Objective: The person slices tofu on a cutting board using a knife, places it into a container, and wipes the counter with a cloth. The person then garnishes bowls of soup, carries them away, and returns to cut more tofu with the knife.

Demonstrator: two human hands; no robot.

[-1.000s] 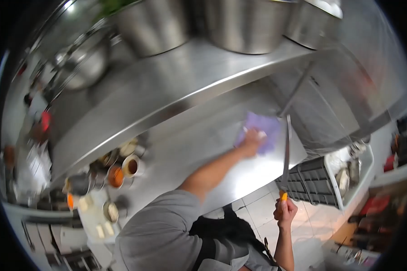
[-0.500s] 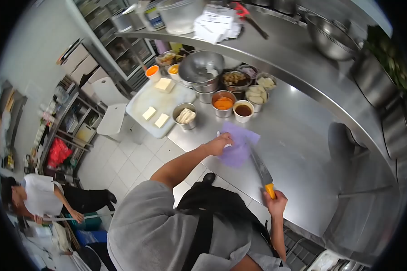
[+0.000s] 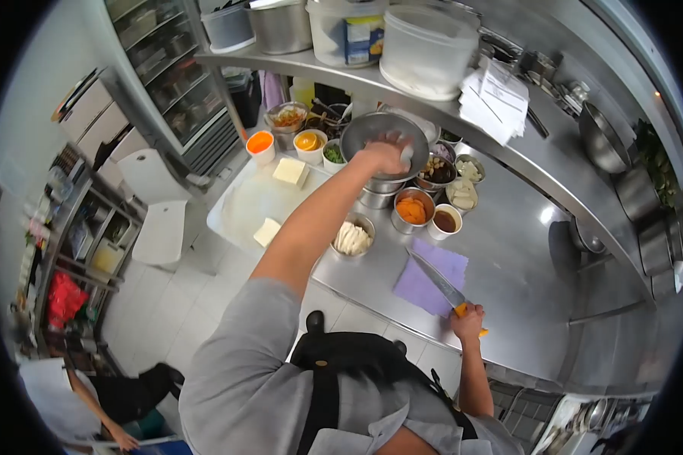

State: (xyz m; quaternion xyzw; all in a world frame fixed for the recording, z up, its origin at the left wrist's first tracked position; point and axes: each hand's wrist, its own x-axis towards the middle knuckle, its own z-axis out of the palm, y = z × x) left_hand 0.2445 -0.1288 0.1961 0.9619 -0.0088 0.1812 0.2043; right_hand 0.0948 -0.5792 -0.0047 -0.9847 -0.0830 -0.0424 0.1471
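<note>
My left hand (image 3: 388, 154) is over the wide metal bowl (image 3: 357, 144) at the back of the steel counter. Its fingers are smeared by motion, and a small whitish thing shows beside them. In my right hand (image 3: 469, 321) is the yellow-orange handle of a large knife (image 3: 439, 278). The knife's blade lies over a purple cloth (image 3: 426, 296) on the counter, pointing up and left. Between the cloth and my left arm stand a cup of creamy white pieces (image 3: 353, 238), a bowl of orange slices (image 3: 412, 210) and a cup of brown sauce (image 3: 445, 221).
Pale blocks (image 3: 291, 173) rest on a white cutting board (image 3: 239, 199) at the left. A raised steel shelf (image 3: 341, 70) with tubs and papers (image 3: 495, 102) crosses behind. A white chair (image 3: 159, 231) stands left, and a co-worker's arm (image 3: 102, 409) shows lower left.
My left hand has left the purple cloth and moved to the metal bowl. The cloth now lies flat on the counter under the knife blade. The view has shifted to the left.
</note>
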